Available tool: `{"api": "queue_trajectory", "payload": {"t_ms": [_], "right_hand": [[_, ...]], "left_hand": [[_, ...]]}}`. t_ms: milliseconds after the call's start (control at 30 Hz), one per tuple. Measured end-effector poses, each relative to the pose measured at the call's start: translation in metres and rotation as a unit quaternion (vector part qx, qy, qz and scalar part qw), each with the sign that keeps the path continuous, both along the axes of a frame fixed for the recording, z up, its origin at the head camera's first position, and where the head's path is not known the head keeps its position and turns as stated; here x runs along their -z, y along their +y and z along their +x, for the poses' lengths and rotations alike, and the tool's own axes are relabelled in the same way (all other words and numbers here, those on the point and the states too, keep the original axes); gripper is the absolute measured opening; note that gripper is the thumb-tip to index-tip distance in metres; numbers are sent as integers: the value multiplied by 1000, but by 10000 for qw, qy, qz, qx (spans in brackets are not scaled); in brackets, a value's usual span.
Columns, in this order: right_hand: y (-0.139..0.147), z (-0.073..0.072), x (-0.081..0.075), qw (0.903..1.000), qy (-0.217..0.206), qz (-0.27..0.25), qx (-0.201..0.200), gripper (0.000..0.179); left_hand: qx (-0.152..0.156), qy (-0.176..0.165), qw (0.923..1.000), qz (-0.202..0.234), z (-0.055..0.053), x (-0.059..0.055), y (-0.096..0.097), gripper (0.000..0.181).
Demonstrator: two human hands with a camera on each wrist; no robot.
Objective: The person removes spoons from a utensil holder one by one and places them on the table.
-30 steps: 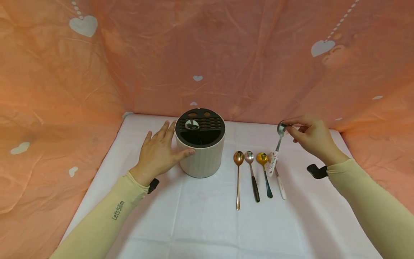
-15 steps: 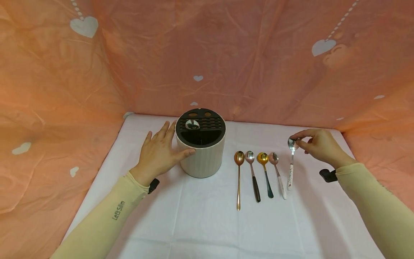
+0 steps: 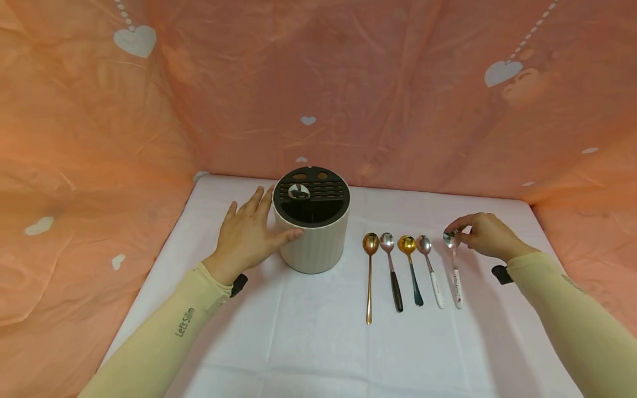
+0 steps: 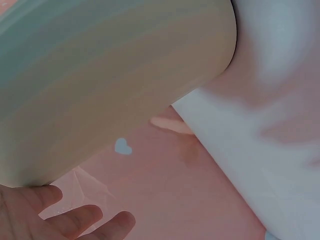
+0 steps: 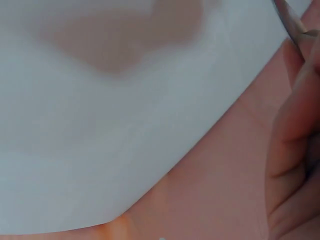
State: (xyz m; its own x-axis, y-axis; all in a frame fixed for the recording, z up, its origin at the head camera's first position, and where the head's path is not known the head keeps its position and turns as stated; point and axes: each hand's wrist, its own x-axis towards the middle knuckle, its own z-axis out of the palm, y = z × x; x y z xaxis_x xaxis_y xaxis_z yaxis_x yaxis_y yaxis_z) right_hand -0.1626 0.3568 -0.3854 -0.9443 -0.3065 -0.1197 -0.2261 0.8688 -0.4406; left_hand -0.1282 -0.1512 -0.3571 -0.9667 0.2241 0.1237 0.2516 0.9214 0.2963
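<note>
My right hand pinches the bowl end of a silver spoon whose white handle carries a small print; the handle points toward me, low over the cloth. In the right wrist view only the bowl's edge shows beside curled fingers. My left hand lies spread against the left side of a ribbed cream utensil holder with a black slotted lid. A spoon's silver bowl shows at the lid's slots. The left wrist view has straight fingers at the holder's rim.
Left of the held spoon lie several spoons in a row: a copper one, a pinkish one with a black handle, a gold one with a dark handle, and one with a white handle. An orange heart-printed cloth surrounds the white-covered table.
The right hand has carried the printed-handle spoon rightward and down, from over the white-handled spoon to the row's right end. The left hand has stayed at the holder.
</note>
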Motion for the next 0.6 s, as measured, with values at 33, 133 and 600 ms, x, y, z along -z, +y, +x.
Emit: {"api": "queue_trajectory", "payload": {"t_ms": [33,133,600], "right_hand": [[-1,-1,2,10000,-20,15,-39,21],[-4,-3,6,9999,3,79,-131,22],[-9,-4,31,9975,-577,-329,231,19]], "left_hand": [[-4,6,10000,3,0,0,0,119],[-16,12,10000,8,0,0,0,119],[-17,-44,10000,-27,1,-1,1,118]]}}
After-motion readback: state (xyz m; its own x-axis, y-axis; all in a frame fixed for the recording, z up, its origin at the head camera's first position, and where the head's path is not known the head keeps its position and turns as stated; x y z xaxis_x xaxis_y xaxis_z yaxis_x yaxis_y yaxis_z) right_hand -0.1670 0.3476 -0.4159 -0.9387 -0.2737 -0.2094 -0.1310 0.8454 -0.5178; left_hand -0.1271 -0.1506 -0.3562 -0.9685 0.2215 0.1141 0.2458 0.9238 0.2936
